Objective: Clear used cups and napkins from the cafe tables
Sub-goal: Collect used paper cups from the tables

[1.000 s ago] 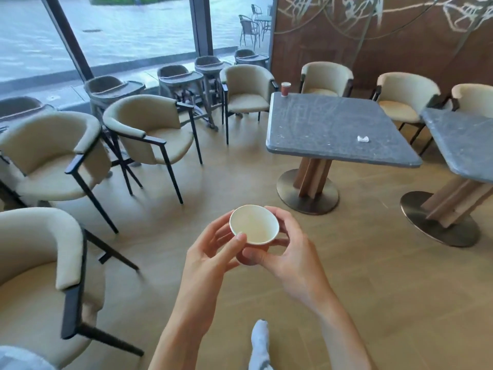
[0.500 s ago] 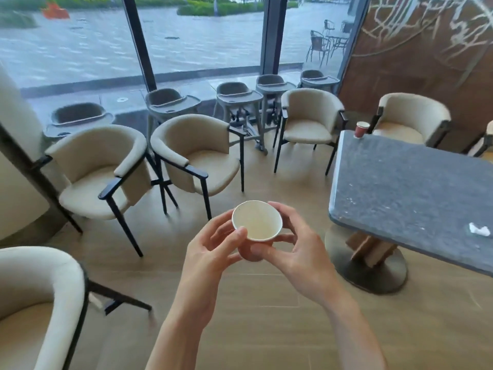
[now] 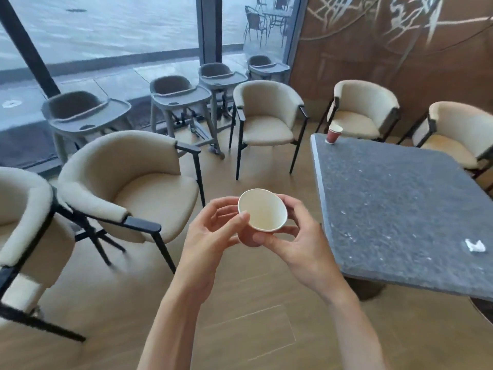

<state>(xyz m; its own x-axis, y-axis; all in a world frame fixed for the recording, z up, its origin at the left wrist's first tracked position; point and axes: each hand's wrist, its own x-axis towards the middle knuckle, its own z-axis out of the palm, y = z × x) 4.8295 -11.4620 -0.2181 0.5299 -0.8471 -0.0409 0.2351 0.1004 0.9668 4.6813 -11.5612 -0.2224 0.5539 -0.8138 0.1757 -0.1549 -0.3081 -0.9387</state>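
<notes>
Cup: white paper cup (image 3: 262, 210), held in the air in front of the person, over the wood floor (image 3: 240, 329), mouth tilted up toward the camera; inside looks empty.
Left hand: left hand (image 3: 210, 236) curls around the cup's left side, thumb tip on the rim, fingers bent behind the wall.
Right hand: right hand (image 3: 301, 241) curls around the right side and base, thumb under the bottom edge, fingers wrapped behind.
Table: grey stone table (image 3: 394, 204) just right of the hands.
Red cup: red cup (image 3: 333, 133) upright at the table's far left corner.
Napkin: crumpled white napkin (image 3: 474, 246) lies near the table's right edge, well apart from the red cup.
Chairs: beige chairs (image 3: 149, 182) stand left of the hands and around the table's far side.
High chairs: grey high chairs (image 3: 181, 94) lined up along the window (image 3: 106, 25).
</notes>
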